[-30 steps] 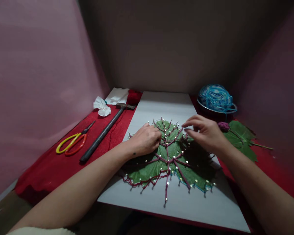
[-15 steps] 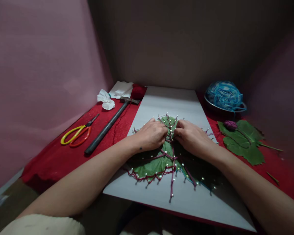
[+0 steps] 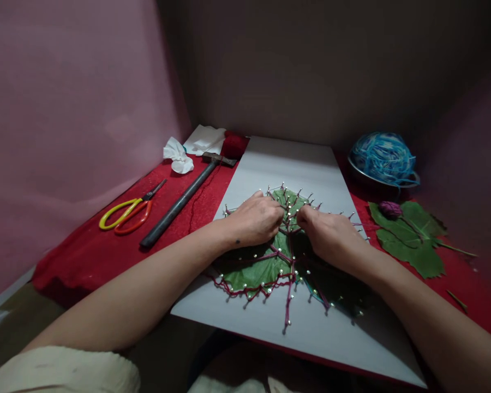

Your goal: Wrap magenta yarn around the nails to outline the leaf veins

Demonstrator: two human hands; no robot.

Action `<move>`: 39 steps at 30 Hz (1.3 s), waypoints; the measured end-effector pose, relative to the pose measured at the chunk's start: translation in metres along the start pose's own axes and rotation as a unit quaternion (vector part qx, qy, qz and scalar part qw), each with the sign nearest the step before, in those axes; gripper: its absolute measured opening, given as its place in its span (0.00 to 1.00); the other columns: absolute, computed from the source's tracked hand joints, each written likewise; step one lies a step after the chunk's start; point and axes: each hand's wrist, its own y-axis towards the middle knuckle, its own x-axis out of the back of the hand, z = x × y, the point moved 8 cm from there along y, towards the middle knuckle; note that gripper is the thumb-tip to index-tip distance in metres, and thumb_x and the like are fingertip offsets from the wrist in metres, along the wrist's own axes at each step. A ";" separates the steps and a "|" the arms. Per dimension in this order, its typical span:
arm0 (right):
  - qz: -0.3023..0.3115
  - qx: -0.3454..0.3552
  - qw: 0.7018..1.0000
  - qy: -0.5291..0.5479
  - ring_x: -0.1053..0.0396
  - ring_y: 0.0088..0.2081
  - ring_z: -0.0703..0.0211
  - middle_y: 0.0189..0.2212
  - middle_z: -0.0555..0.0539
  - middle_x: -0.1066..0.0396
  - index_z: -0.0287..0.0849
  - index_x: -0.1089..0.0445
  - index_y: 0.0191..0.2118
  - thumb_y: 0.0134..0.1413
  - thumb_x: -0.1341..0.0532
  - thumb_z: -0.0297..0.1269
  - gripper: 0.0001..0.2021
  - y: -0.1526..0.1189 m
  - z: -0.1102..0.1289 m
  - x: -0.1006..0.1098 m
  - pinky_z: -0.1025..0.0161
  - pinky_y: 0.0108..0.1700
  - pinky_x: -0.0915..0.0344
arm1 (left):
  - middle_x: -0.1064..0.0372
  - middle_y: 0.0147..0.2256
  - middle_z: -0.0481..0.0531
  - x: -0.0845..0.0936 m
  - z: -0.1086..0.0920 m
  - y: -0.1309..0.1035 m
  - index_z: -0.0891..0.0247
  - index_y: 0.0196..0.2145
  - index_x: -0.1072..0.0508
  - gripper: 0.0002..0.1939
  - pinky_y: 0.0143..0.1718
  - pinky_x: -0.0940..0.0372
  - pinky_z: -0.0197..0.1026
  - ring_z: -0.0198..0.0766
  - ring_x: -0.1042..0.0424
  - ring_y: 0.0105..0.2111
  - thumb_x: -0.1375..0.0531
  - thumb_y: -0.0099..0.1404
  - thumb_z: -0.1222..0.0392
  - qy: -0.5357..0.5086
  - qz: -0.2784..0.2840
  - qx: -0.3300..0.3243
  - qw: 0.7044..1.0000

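A green leaf lies on a white board, ringed by several nails with purple and dark red yarn strung between them. Over the leaf's left half rests my left hand, fingers curled closed near the middle nails; whatever they grip is hidden. Across the leaf's middle line, my right hand is closed in a pinch close to the nails, apparently on the purple yarn, though the strand is hard to see at the fingertips. Teal yarn edges the lower right part of the leaf.
Scissors and a hammer lie left on red cloth. Behind them are crumpled white tissue and red yarn. To the right are blue yarn in a metal bowl, a purple yarn ball and another leaf.
My right hand has curled tighter and drawn slightly right, widening the gap between the hands. My left hand keeps its place over the leaf. The whole view has shifted a little.
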 end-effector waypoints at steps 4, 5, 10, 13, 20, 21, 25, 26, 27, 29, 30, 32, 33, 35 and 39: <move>0.001 0.040 0.993 0.113 0.39 0.24 0.64 0.23 0.50 0.33 0.42 0.36 0.28 0.54 0.48 0.31 0.07 -0.003 0.006 0.006 0.65 0.26 0.49 | 0.29 0.32 0.52 0.000 0.000 0.000 0.64 0.29 0.29 0.09 0.40 0.46 0.43 0.40 0.33 0.36 0.48 0.62 0.65 -0.003 -0.003 -0.005 1.000; -0.003 0.051 0.989 0.137 0.39 0.25 0.65 0.23 0.50 0.33 0.42 0.35 0.27 0.54 0.47 0.30 0.07 -0.004 0.007 0.008 0.66 0.27 0.47 | 0.29 0.32 0.52 0.000 0.000 0.000 0.64 0.29 0.29 0.09 0.40 0.46 0.43 0.40 0.33 0.36 0.48 0.62 0.65 -0.003 -0.003 -0.006 1.000; -0.031 0.068 0.982 0.174 0.34 0.29 0.64 0.28 0.49 0.29 0.43 0.29 0.29 0.56 0.47 0.31 0.10 -0.007 0.006 0.009 0.66 0.32 0.41 | 0.29 0.31 0.53 0.001 -0.001 0.000 0.65 0.29 0.29 0.08 0.40 0.46 0.43 0.40 0.32 0.36 0.48 0.61 0.66 -0.014 0.003 -0.003 1.000; -0.053 0.066 0.982 0.170 0.33 0.31 0.63 0.30 0.47 0.28 0.42 0.30 0.32 0.56 0.47 0.30 0.09 -0.008 0.005 0.011 0.65 0.34 0.40 | 0.29 0.32 0.54 0.002 -0.001 0.000 0.65 0.29 0.29 0.08 0.40 0.46 0.43 0.41 0.32 0.36 0.48 0.62 0.67 -0.021 0.003 -0.001 1.000; -0.010 0.103 0.991 0.082 0.37 0.26 0.64 0.25 0.51 0.33 0.42 0.34 0.25 0.54 0.48 0.29 0.10 -0.010 0.017 0.005 0.65 0.28 0.48 | 0.28 0.33 0.54 0.003 -0.001 -0.001 0.65 0.29 0.29 0.09 0.41 0.46 0.44 0.41 0.32 0.36 0.48 0.62 0.66 -0.013 0.002 0.003 1.000; -0.002 0.101 0.993 0.053 0.38 0.26 0.64 0.24 0.50 0.34 0.42 0.35 0.24 0.53 0.49 0.29 0.10 -0.010 0.017 0.004 0.64 0.27 0.50 | 0.28 0.33 0.54 0.002 0.000 0.000 0.65 0.29 0.28 0.09 0.41 0.46 0.45 0.42 0.32 0.37 0.48 0.62 0.66 -0.013 0.003 0.005 1.000; 0.023 0.053 0.998 0.010 0.38 0.26 0.64 0.26 0.50 0.33 0.42 0.38 0.24 0.51 0.49 0.29 0.09 -0.006 0.012 0.002 0.63 0.26 0.53 | 0.27 0.33 0.53 0.002 0.001 0.000 0.64 0.29 0.28 0.09 0.41 0.46 0.44 0.41 0.32 0.36 0.48 0.62 0.66 -0.024 0.002 0.004 1.000; 0.032 0.039 0.999 0.012 0.38 0.26 0.63 0.26 0.50 0.33 0.43 0.38 0.24 0.51 0.49 0.29 0.08 -0.004 0.011 0.001 0.63 0.27 0.52 | 0.27 0.33 0.52 0.002 0.001 -0.001 0.64 0.29 0.27 0.10 0.41 0.46 0.44 0.41 0.32 0.36 0.48 0.62 0.66 -0.028 0.001 0.005 1.000; 0.040 0.027 0.999 0.013 0.38 0.27 0.63 0.26 0.50 0.33 0.43 0.38 0.23 0.50 0.49 0.28 0.08 -0.003 0.010 0.000 0.63 0.27 0.52 | 0.27 0.33 0.52 0.002 0.002 -0.001 0.64 0.30 0.27 0.10 0.41 0.46 0.44 0.40 0.31 0.36 0.48 0.62 0.66 -0.034 0.000 0.006 0.999; 0.049 0.005 0.999 0.014 0.37 0.28 0.62 0.25 0.50 0.32 0.43 0.38 0.23 0.48 0.49 0.28 0.07 -0.001 0.009 -0.001 0.63 0.27 0.51 | 0.27 0.32 0.51 0.001 0.003 -0.001 0.63 0.30 0.26 0.09 0.42 0.46 0.43 0.40 0.31 0.36 0.47 0.62 0.65 -0.043 0.000 0.009 0.999; 0.050 -0.003 0.999 0.012 0.36 0.28 0.62 0.25 0.50 0.32 0.43 0.38 0.23 0.47 0.49 0.28 0.07 0.000 0.009 -0.001 0.63 0.27 0.51 | 0.27 0.32 0.51 0.001 0.004 0.000 0.63 0.30 0.26 0.09 0.42 0.46 0.43 0.40 0.31 0.36 0.46 0.63 0.63 -0.047 0.000 0.011 0.999; 0.049 -0.009 0.999 -0.002 0.36 0.28 0.61 0.26 0.49 0.31 0.43 0.37 0.23 0.47 0.49 0.28 0.08 0.002 0.010 -0.002 0.62 0.27 0.52 | 0.27 0.32 0.52 0.000 0.004 0.000 0.64 0.30 0.26 0.10 0.42 0.46 0.43 0.41 0.31 0.36 0.45 0.64 0.58 -0.051 0.001 0.017 0.999; 0.049 -0.005 0.999 -0.012 0.36 0.28 0.61 0.27 0.49 0.30 0.43 0.36 0.24 0.48 0.49 0.28 0.08 0.002 0.011 -0.003 0.62 0.26 0.53 | 0.27 0.32 0.52 0.000 0.004 0.001 0.64 0.30 0.27 0.11 0.41 0.46 0.43 0.41 0.31 0.36 0.45 0.64 0.56 -0.050 0.001 0.022 0.998; 0.046 0.016 0.998 -0.029 0.36 0.27 0.61 0.28 0.48 0.30 0.43 0.34 0.25 0.48 0.49 0.28 0.08 0.000 0.014 -0.004 0.62 0.26 0.53 | 0.27 0.33 0.53 0.000 0.005 0.001 0.64 0.30 0.28 0.12 0.40 0.47 0.43 0.42 0.31 0.37 0.44 0.64 0.55 -0.044 0.000 0.036 0.998; 0.018 0.053 0.997 0.051 0.36 0.26 0.63 0.28 0.48 0.30 0.42 0.33 0.28 0.51 0.48 0.30 0.08 -0.004 0.013 0.002 0.64 0.27 0.48 | 0.27 0.33 0.53 -0.001 0.004 0.003 0.64 0.30 0.28 0.11 0.40 0.47 0.44 0.43 0.30 0.37 0.44 0.64 0.56 -0.042 0.004 0.049 0.998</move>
